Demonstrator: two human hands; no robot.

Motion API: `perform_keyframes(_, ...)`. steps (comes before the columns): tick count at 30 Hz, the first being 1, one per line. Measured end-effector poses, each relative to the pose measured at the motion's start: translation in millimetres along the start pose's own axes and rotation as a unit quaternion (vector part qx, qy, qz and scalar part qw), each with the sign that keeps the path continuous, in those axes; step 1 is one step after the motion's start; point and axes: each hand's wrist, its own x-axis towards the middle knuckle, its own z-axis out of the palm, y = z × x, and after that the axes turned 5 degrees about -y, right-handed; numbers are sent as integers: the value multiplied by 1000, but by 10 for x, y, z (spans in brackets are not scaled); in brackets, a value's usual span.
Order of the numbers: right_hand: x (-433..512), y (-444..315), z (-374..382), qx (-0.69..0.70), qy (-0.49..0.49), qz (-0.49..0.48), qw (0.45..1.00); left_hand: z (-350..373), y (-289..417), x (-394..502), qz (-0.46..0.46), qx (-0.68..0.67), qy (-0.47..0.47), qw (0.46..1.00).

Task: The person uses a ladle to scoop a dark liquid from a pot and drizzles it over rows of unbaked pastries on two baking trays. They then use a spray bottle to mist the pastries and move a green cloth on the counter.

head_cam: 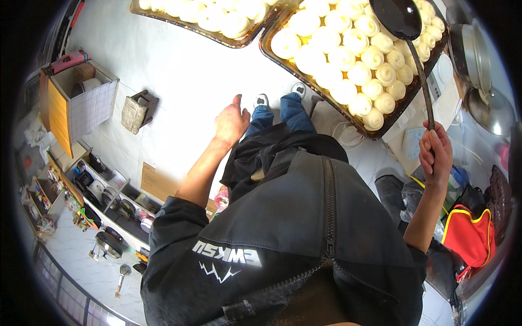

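Observation:
My right hand grips the long dark handle of a black ladle. The ladle's round bowl hangs over the far part of a dark baking tray, and its inside looks glossy; whether it holds liquid I cannot tell. Rows of pale coiled dough rolls fill that tray, and those on the left are washed out by glare. My left hand hovers before my body over the bright floor, well away from the tray. One finger points out from it, and it holds nothing visible.
A second baking tray of dough rolls adjoins at the top. Metal pans and a red cloth bag lie right. On the left stand a low stool, a cabinet and a shelf of kitchenware. Cardboard lies nearby.

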Motion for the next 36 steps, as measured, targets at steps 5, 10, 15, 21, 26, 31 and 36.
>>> perform_keyframes(5,9,-20,27,17,-1,3,1000,17,-83,64,-22,-40,-31,998)
perform_keyframes(10,-34,-109,23,41,-10,-8,999,31,-154,117,-33,-57,-29,997)
perform_keyframes(15,-124,-341,-67,73,-16,-30,997,73,-242,197,-53,-62,-30,996)
perform_keyframes(21,-178,-777,-342,120,23,-81,989,659,-1005,505,-72,-84,-9,994)
perform_keyframes(26,-135,-1130,-806,164,-3,-148,975,1104,-2082,630,-173,-205,-143,953)
perform_keyframes(31,82,-1367,-1316,214,63,-185,957,1000,-2184,367,-298,-506,-67,807)
perform_keyframes(36,426,-1475,-1841,241,114,-164,950,745,-1694,421,-318,-497,-61,805)
